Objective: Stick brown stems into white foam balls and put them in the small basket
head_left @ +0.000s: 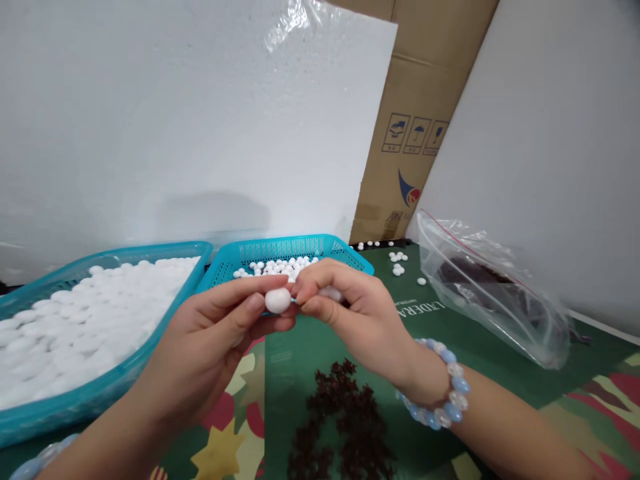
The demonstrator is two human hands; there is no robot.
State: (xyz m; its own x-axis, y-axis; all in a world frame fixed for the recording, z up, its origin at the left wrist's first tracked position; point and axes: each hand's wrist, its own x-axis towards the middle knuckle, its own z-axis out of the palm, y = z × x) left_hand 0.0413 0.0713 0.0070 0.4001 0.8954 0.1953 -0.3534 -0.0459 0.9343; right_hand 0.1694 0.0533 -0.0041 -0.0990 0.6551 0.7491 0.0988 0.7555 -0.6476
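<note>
My left hand (220,327) grips a white, smooth ball (278,301), egg-like in shape, between thumb and fingers. Close against its right side, my right hand (350,303) has thumb and forefinger pinched together on a small pale tip that touches or nearly touches the ball. Another white rounded piece (330,293) shows partly behind the right fingers; how it is held is hidden. Below the hands, a pile of dark brown, jagged little pieces (343,420) lies on the green printed surface (285,373).
At left stands a large blue basket (165,340) full of white balls. Behind the hands, a smaller blue basket (345,250) holds smaller white balls. Several loose white balls (398,257) lie at the back right, beside a clear zip bag (495,293) with dark contents. Cardboard (420,87) leans behind.
</note>
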